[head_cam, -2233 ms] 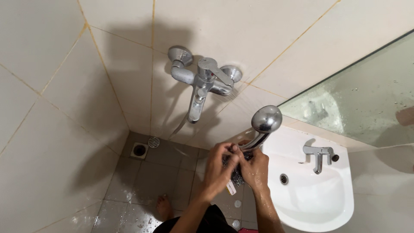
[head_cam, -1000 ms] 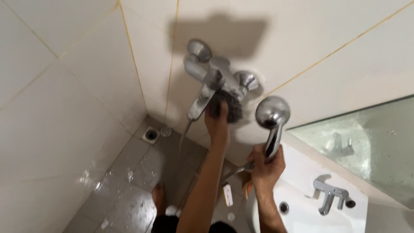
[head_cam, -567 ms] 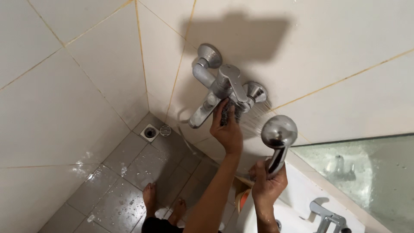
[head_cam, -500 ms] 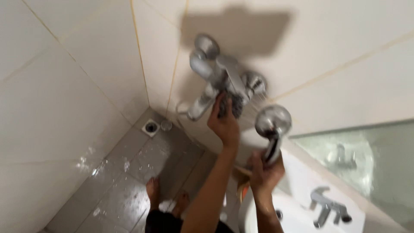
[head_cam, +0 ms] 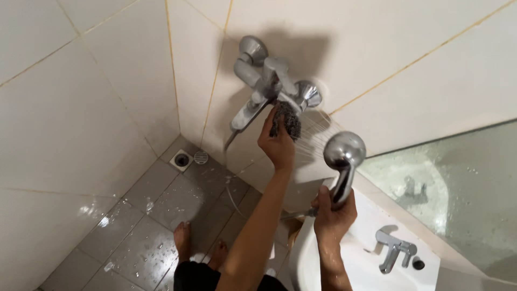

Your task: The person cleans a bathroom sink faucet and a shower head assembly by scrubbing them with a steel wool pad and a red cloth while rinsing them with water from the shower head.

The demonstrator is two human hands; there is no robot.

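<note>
Scrub step judged underway: dark scouring pad is gripped by left hand & pressed under wall tap, upper centre, while shower head w/ spray on is clenched by right hand, centre-right; next, pad likely to be worked round tap body.

Materials and finishes at the tiled wall.
Wall mixer tap and shower head: polished chrome metal, mirror-glossy. Scouring pad: dark grey, coarse, matt fibre. Wall tiles: pale glazed ceramic, smooth, glossy. Floor tiles: grey, wet-sheened. Washbasin: white glossy ceramic. Mirror: glass, water-spotted.
</note>
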